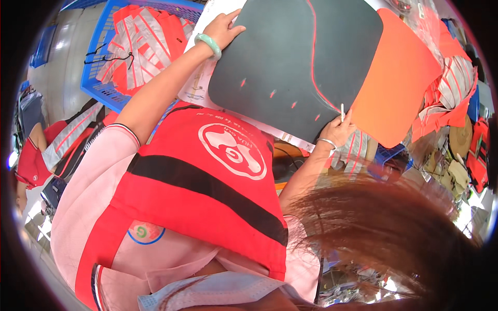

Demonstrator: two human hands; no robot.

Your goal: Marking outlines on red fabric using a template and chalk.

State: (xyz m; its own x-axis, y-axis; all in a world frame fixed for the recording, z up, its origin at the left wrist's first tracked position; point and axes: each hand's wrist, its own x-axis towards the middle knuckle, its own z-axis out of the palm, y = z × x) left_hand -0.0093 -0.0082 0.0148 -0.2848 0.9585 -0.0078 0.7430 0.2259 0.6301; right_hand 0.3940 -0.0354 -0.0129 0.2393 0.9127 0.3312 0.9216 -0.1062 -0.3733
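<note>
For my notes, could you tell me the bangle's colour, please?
Pale green, on the left wrist; head view.

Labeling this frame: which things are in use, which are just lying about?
In use:
left hand pressing dark template
right hand holding white marking stick
orange fabric

Lying about:
blue crate of reflective vests
vest pile

blue crate [104,83] of orange reflective vests [148,39] | vest pile [451,88], possibly more, right

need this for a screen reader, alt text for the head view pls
A person's left hand presses a dark grey template flat on orange fabric while the right hand holds a white marking stick at its edge.
</note>
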